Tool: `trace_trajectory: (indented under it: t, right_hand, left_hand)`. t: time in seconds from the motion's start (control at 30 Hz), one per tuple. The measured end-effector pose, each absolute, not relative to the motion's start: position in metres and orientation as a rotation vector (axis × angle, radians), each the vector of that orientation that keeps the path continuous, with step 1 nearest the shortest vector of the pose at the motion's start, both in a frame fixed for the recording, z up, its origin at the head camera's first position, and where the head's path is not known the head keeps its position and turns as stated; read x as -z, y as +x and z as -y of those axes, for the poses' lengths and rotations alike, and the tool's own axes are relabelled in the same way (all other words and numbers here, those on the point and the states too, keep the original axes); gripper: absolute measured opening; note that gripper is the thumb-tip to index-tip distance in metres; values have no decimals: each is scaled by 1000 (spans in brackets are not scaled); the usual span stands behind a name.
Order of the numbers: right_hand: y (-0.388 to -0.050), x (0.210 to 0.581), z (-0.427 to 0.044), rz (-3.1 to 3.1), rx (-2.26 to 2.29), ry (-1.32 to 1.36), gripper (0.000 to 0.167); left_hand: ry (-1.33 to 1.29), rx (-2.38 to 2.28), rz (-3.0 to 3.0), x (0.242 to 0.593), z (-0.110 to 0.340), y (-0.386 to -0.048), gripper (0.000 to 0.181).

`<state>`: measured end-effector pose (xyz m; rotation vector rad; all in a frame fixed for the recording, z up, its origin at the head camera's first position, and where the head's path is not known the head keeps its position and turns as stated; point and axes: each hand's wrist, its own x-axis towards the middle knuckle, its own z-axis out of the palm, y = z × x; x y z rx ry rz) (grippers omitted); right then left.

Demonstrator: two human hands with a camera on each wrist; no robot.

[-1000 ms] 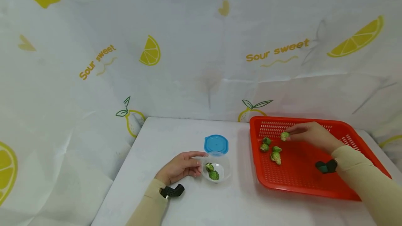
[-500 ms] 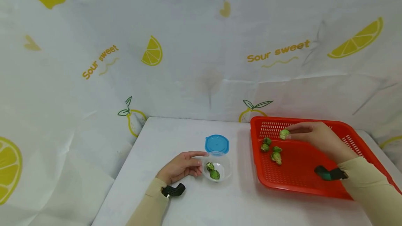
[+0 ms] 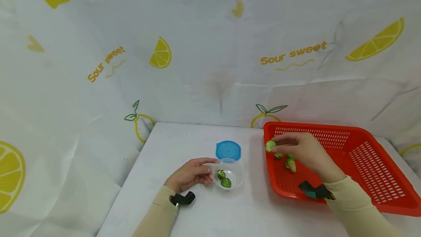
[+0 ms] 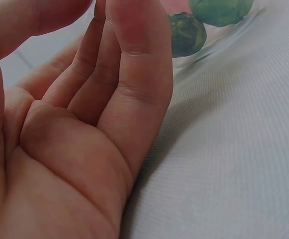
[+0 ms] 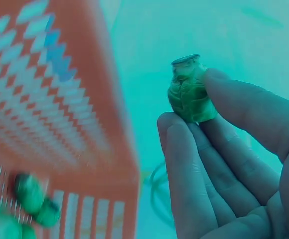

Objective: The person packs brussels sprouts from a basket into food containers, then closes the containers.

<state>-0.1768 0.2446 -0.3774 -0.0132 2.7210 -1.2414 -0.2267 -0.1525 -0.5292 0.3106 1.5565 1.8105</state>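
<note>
My right hand (image 3: 304,151) pinches a Brussels sprout (image 3: 270,146) between thumb and fingertips, above the left side of the red basket (image 3: 315,193). In the right wrist view the pinched sprout (image 5: 190,94) shows its cut stem end upward. Several other sprouts (image 3: 290,164) lie in the basket below, partly hidden by the hand. My left hand (image 3: 190,175) holds a small clear plastic container (image 3: 238,180) by its left side. Two sprouts (image 3: 225,182) sit inside the container. The left wrist view shows the left fingers (image 4: 139,74) curved beside it.
A blue lid (image 3: 228,150) lies on the white table (image 3: 197,215) just behind the container. The slotted basket wall rises at the right, with a gap between it and the container. A lemon-print cloth (image 3: 197,65) hangs behind the table.
My right hand has moved left with the sprout, from over the basket's middle to near its left rim. The left hand and container have stayed in place.
</note>
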Motion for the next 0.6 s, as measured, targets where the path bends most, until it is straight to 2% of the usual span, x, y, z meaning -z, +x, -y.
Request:
trace_trajectory:
  t: [0.6]
  right_hand:
    - [-162,403,-148,-2653,1556,-9,32]
  left_hand:
    - [322,-1819,-1528,529,152,-227,50]
